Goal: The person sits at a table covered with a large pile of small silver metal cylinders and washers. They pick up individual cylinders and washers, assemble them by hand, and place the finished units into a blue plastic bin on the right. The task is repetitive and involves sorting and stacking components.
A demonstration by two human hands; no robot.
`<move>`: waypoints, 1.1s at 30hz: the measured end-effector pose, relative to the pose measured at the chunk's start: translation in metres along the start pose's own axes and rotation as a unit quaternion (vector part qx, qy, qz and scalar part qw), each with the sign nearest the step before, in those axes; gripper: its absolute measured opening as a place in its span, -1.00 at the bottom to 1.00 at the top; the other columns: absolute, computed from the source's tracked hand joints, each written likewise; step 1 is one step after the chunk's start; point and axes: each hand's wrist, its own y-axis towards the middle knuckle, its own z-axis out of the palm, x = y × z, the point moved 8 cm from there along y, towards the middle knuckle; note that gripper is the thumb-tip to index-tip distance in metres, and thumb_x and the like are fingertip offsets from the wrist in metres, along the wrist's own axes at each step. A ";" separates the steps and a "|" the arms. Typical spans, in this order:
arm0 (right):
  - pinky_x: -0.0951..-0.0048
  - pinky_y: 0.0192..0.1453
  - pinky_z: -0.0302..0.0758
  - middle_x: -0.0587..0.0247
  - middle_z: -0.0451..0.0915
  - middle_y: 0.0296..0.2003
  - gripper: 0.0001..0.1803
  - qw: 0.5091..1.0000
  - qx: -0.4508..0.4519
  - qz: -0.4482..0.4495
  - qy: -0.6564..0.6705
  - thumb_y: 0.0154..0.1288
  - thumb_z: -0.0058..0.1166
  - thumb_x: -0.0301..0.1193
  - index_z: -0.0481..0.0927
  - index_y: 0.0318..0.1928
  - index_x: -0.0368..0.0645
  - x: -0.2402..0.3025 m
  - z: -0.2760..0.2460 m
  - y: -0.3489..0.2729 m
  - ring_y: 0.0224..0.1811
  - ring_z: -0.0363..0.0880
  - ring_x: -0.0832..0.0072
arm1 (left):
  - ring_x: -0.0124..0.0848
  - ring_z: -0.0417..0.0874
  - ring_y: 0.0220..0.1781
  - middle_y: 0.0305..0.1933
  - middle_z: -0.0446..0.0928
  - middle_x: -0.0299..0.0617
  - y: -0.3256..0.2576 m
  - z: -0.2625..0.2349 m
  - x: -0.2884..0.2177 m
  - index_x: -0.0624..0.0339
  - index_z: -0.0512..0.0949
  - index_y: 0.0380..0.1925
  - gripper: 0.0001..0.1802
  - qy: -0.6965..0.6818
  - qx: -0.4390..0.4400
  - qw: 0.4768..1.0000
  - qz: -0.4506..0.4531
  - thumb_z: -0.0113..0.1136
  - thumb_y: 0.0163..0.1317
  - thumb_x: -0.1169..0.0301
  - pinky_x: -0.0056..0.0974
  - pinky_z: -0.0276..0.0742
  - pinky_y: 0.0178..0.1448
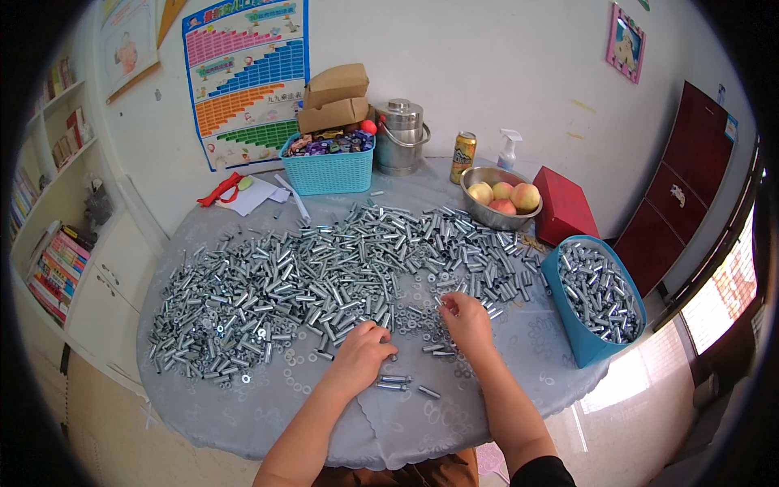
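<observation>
A broad heap of silvery metal sleeves and bolts (pixel 324 268) spreads over the table, with flat washers (pixel 414 322) scattered among them. At the heap's near edge is my left hand (pixel 362 355), its fingers curled together. A small grey metal piece shows by its fingertips, but what they grip is mostly hidden. My right hand (pixel 468 321) is farther right, thumb and forefinger pinched over the washers and loose sleeves. Whatever is in that pinch is too small to name. Between my forearms lie assembled sleeve bolts (pixel 393 385), with one more sleeve bolt (pixel 429 392) to their right.
A blue tub (pixel 586 355) full of metal sleeves stands at the table's right edge. Behind the heap are a turquoise basket (pixel 329 173), a steel pot (pixel 401 134), a can (pixel 462 157), a steel fruit bowl (pixel 490 215) and a red box (pixel 565 205). Grey cloth covers the table.
</observation>
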 end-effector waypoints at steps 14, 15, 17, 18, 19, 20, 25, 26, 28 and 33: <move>0.60 -0.15 0.42 0.39 0.53 -0.38 -0.64 0.915 0.113 -0.037 0.385 0.13 0.14 -0.56 0.50 -0.01 -0.16 0.054 0.015 -0.019 -0.31 0.46 0.66 | -0.53 0.54 -0.34 -0.33 0.56 -0.24 -0.006 0.005 0.024 0.28 0.53 -0.33 -0.82 -0.316 -0.088 0.921 -0.210 0.24 0.01 0.56 -0.44 0.45 -0.22; 0.60 -0.15 0.41 0.39 0.53 -0.40 -0.62 0.930 0.111 -0.054 0.346 0.12 0.15 -0.55 0.51 0.00 -0.13 0.055 0.016 -0.020 -0.32 0.46 0.67 | -0.54 0.54 -0.34 -0.33 0.56 -0.25 -0.006 0.005 0.024 0.29 0.53 -0.33 -0.81 -0.325 -0.085 0.917 -0.213 0.24 0.00 0.56 -0.44 0.45 -0.21; 0.59 -0.16 0.42 0.38 0.54 -0.39 -0.62 0.934 0.122 -0.060 0.331 0.11 0.16 -0.55 0.52 0.00 -0.12 0.059 0.016 -0.022 -0.32 0.47 0.66 | -0.53 0.54 -0.34 -0.33 0.56 -0.25 -0.006 0.007 0.026 0.30 0.53 -0.32 -0.81 -0.322 -0.088 0.918 -0.215 0.24 0.01 0.56 -0.44 0.45 -0.21; 0.59 -0.16 0.43 0.38 0.55 -0.39 -0.61 0.935 0.128 -0.063 0.324 0.10 0.17 -0.55 0.53 -0.01 -0.11 0.061 0.016 -0.023 -0.32 0.48 0.65 | -0.53 0.54 -0.34 -0.33 0.56 -0.25 -0.007 0.008 0.027 0.30 0.53 -0.32 -0.81 -0.320 -0.089 0.918 -0.215 0.24 0.01 0.56 -0.44 0.45 -0.21; 0.58 -0.12 0.41 0.36 0.56 -0.35 -0.62 0.938 0.136 -0.068 0.311 0.11 0.15 -0.55 0.53 0.00 -0.12 0.064 0.015 -0.024 -0.29 0.48 0.63 | -0.53 0.53 -0.33 -0.33 0.55 -0.25 -0.007 0.007 0.027 0.30 0.53 -0.32 -0.81 -0.322 -0.090 0.917 -0.216 0.24 0.01 0.56 -0.44 0.45 -0.21; 0.56 -0.09 0.40 0.35 0.57 -0.31 -0.62 0.941 0.143 -0.073 0.298 0.12 0.14 -0.55 0.53 0.00 -0.13 0.067 0.015 -0.025 -0.25 0.47 0.62 | -0.53 0.53 -0.33 -0.34 0.55 -0.25 -0.007 0.007 0.027 0.30 0.53 -0.32 -0.81 -0.324 -0.092 0.916 -0.217 0.24 0.01 0.56 -0.44 0.45 -0.21; 0.45 -0.02 0.39 0.23 0.59 -0.23 -0.71 0.941 0.134 -0.226 0.213 0.16 0.09 -0.49 0.57 -0.06 -0.16 0.084 0.010 -0.028 -0.17 0.50 0.47 | -0.54 0.52 -0.32 -0.34 0.54 -0.26 -0.007 0.006 0.026 0.29 0.52 -0.29 -0.81 -0.321 -0.108 0.916 -0.213 0.22 0.05 0.55 -0.45 0.44 -0.18; 0.43 -0.02 0.39 0.22 0.59 -0.23 -0.74 0.939 0.141 -0.216 0.228 0.17 0.09 -0.47 0.59 -0.10 -0.17 0.083 0.015 -0.029 -0.16 0.50 0.45 | -0.55 0.51 -0.31 -0.34 0.53 -0.27 -0.007 0.005 0.026 0.29 0.52 -0.28 -0.81 -0.322 -0.120 0.915 -0.210 0.22 0.05 0.55 -0.45 0.44 -0.18; 0.41 -0.02 0.39 0.20 0.59 -0.23 -0.78 0.944 0.133 -0.168 0.251 0.16 0.10 -0.46 0.61 -0.16 -0.18 0.076 0.016 -0.024 -0.14 0.50 0.41 | -0.57 0.50 -0.30 -0.34 0.52 -0.29 -0.009 0.002 0.029 0.30 0.52 -0.27 -0.81 -0.343 -0.149 0.901 -0.218 0.21 0.07 0.55 -0.47 0.43 -0.17; 0.37 -0.05 0.41 0.18 0.58 -0.25 -0.83 0.986 0.070 -0.132 0.071 0.06 0.15 -0.46 0.64 -0.28 -0.17 0.045 0.004 -0.009 -0.16 0.50 0.30 | -0.61 0.48 -0.27 -0.30 0.50 -0.31 -0.013 0.002 0.045 0.30 0.50 -0.24 -0.80 -0.443 -0.194 0.838 -0.252 0.20 0.09 0.56 -0.51 0.42 -0.15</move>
